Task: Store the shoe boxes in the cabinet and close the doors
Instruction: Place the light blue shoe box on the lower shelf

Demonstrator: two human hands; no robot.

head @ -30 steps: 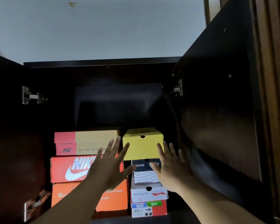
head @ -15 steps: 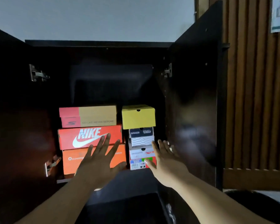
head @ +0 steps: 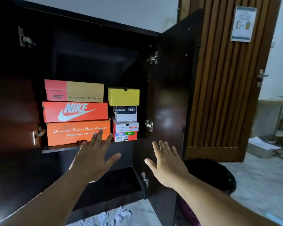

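Standing 2 stacks side by side on the shelf (head: 59,148) uses the cabinet's width: 3 wide boxes fill the left, with the orange safety box (head: 75,133) at the bottom, the Nike box (head: 74,111) on it and the red-and-tan box (head: 73,90) on top, each flat on the one below. The right stack is narrower and taller, with a red-and-white box (head: 125,132) lowest, a dark-and-white box (head: 125,113) above it and the yellow box (head: 123,96) on top, overhanging slightly. Printed sides face outward, probably so the labels can be read. The left hand (head: 95,158) and the right hand (head: 167,164) are both raised with fingers spread and straight, gripping nothing; the left fingertips (head: 100,131) overlap the front of the orange box, though whether they touch it cannot be told. With all 6 boxes shelved, the doors seem to be what is left; the right door (head: 171,88) stands wide open, with the left door (head: 8,98) likewise open and cut off at the picture's edge. The cabinet's upper interior is too dark to read, and the space below the shelf is mostly in shadow. A dark basket (head: 209,175) sits partly hidden behind the right forearm, and crumpled paper (head: 108,216) lies on the floor.
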